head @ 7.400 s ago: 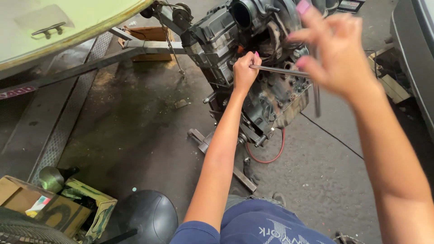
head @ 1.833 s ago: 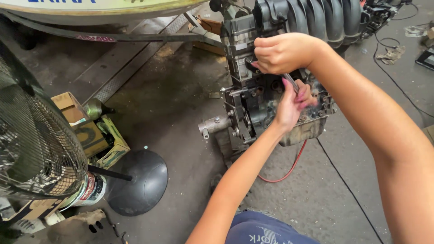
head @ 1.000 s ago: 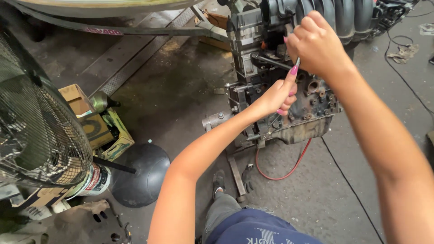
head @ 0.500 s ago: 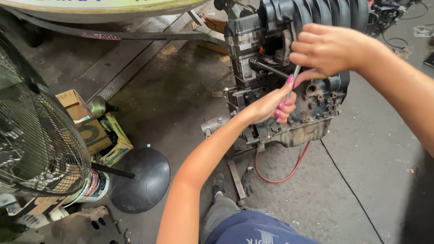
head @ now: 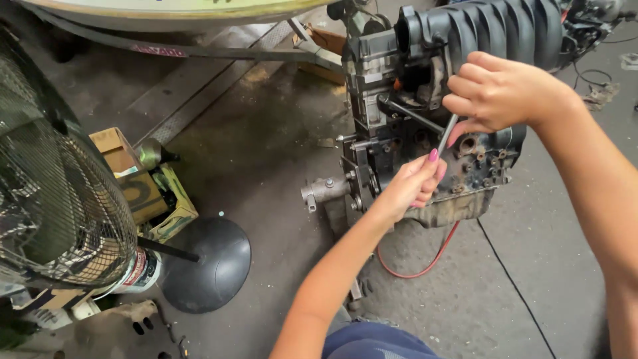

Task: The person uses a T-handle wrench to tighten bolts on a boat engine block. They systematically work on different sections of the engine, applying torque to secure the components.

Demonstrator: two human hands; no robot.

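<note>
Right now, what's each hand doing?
Left hand: closed on the lower end of the metal rod.
Right hand: closed on its upper end.

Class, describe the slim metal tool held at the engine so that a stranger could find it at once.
Start at the grimy engine block on its stand, under the black ribbed manifold. Between the right hand above and the left hand below runs a thin rod, the only bright, straight metal piece there.

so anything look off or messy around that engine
The engine block is grimy and rust-stained low down, and a red hose trails loose on the floor beneath it. Both hands, left and right, hold a thin metal tool.
</note>
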